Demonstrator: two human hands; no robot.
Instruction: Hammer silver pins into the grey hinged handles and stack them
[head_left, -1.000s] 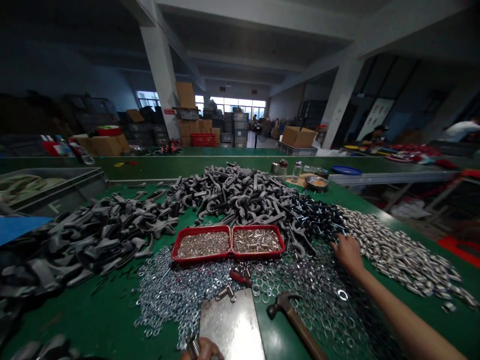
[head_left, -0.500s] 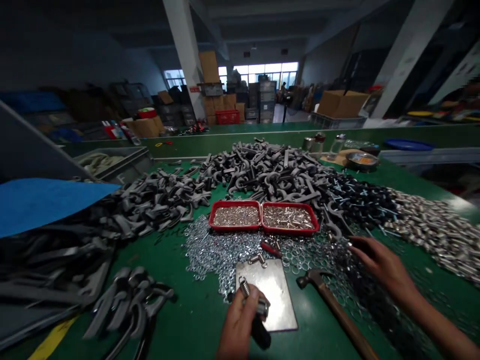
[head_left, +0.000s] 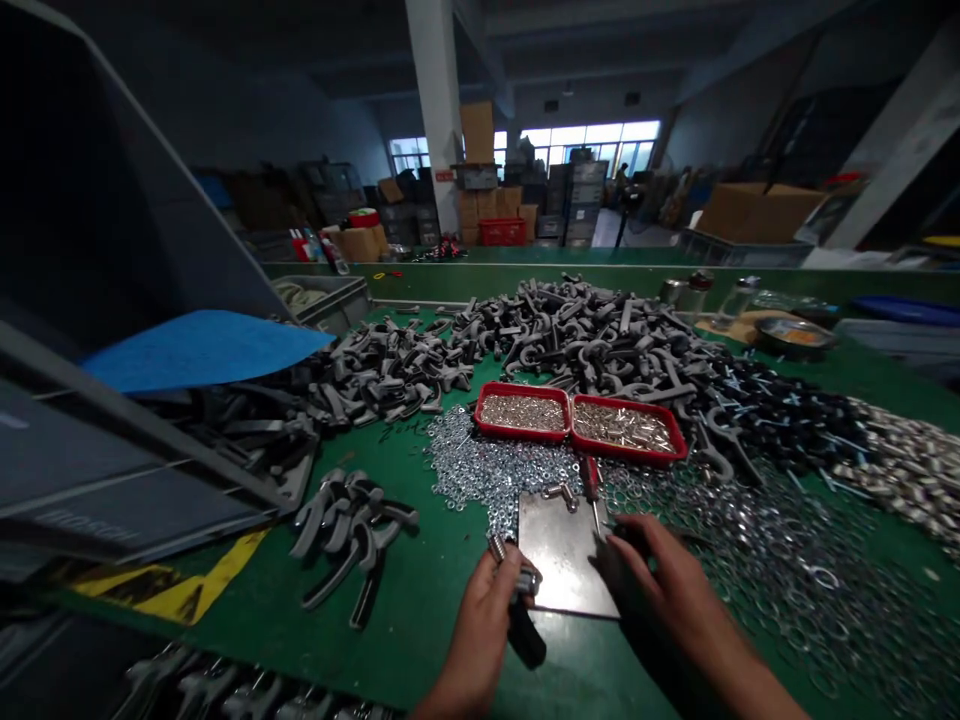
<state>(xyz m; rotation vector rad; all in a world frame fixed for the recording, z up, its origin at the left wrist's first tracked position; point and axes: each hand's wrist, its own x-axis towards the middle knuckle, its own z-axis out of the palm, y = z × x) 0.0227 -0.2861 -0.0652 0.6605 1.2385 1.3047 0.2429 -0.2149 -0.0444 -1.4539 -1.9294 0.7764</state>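
Observation:
Below the metal plate's [head_left: 559,555] left edge, my left hand [head_left: 484,600] is closed round a black-and-grey handle part [head_left: 527,640] with a shiny metal end. A small silver metal cylinder [head_left: 497,547] sticks up between its thumb and fingers. My right hand [head_left: 664,570] is over the plate's right side, fingers curled; a dark shape lies between them that I cannot make out. The shaft of a red-handled screwdriver [head_left: 591,478] points toward its fingertips. Small metal cylinders [head_left: 561,493] rest on the plate's top edge. The hammer seen earlier is mostly hidden behind this hand.
Two red trays [head_left: 523,435] of small metal parts stand behind the plate, amid loose nuts [head_left: 487,470] and rings [head_left: 795,560]. Grey curved handles [head_left: 600,330] are heaped beyond; more handles [head_left: 352,530] lie left, near a grey crate [head_left: 150,480]. Metal sleeves [head_left: 907,450] cover the far right.
My right hand has come back from the ring pile to the plate's right side, over where the hammer lay. The view has swung left. My left hand keeps its hold on the handle part.

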